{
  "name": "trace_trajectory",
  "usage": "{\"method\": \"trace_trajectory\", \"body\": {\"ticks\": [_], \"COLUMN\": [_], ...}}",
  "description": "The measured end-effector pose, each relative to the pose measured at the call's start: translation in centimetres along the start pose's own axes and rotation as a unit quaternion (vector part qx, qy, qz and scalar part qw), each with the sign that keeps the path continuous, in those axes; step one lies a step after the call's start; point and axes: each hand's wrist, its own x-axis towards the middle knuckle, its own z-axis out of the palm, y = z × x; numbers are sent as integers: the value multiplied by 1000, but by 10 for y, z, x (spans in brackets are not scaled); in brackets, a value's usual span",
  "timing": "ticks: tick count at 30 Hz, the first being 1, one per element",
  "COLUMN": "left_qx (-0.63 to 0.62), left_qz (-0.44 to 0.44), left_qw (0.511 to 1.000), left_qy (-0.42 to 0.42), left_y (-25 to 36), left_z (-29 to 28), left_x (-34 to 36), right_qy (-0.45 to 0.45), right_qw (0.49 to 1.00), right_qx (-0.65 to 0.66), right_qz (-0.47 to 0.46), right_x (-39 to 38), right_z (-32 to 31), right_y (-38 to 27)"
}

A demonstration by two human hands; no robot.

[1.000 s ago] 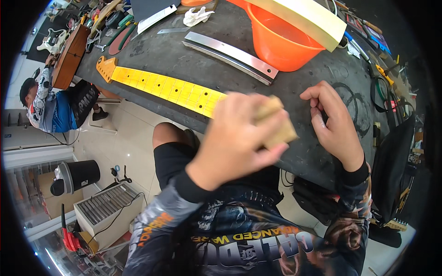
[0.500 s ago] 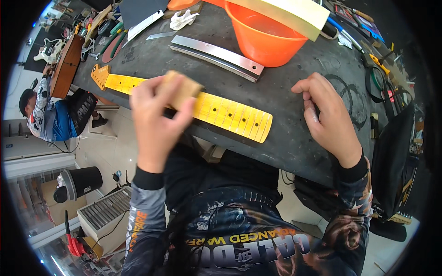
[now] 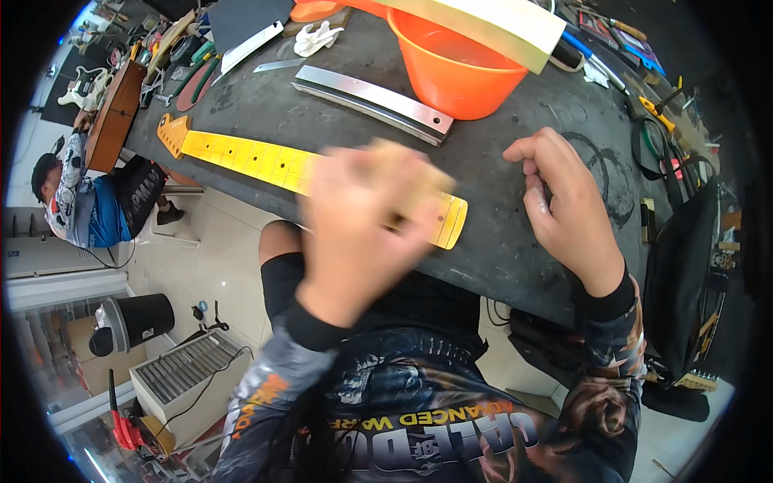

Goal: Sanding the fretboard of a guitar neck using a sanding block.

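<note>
Our left hand (image 3: 350, 217) has moved rightward along the yellow guitar neck (image 3: 250, 159) since half a second ago, from nearer the middle toward the wide end. It is blurred with motion, fingers and thumb closed around a tan block (image 3: 409, 154) above the dotted face; the blur keeps us from telling how firmly the block meets the wood.

We have the neck lying face up near the front edge of the dark bench (image 3: 515, 249), peg end to the left, wide end just right of our busy hand. Our right hand (image 3: 570, 209) sits well apart from the neck, fingers loosely curled, and we see nothing in it; whether it touches the bench we cannot tell.

Beyond the neck we see a flat metal bar (image 3: 370, 103), its right end just beside an orange bucket (image 3: 459, 84). Over the bucket's mouth runs a long cream-coloured piece (image 3: 503, 30). A crumpled white cloth (image 3: 316, 39) lies near a thin metal strip (image 3: 279, 64). At far left, a seated person (image 3: 97, 205) is next to a brown wooden box (image 3: 115, 121).
</note>
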Motion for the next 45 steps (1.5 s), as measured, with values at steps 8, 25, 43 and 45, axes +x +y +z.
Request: {"method": "trace_trajectory", "body": {"ticks": [8,25,43,45], "left_qx": [115,-50,8,-81], "left_qz": [-68,14,-24,28], "left_qw": [987,999,1000,996], "left_qy": [86,-5,6,-26], "left_y": [-78,17,-1,42], "left_z": [-23,2,1,13], "left_x": [-6,-1,-8,-6], "right_qy": [15,28,19,19], "right_qw": [999,998,996,996], "right_qx": [-9,12,18,21], "right_qz": [34,60,80,85], "right_x": [-3,-3,0,-2], "right_z": [-2,1,4,5], "right_y": [-3,4,3,6]}}
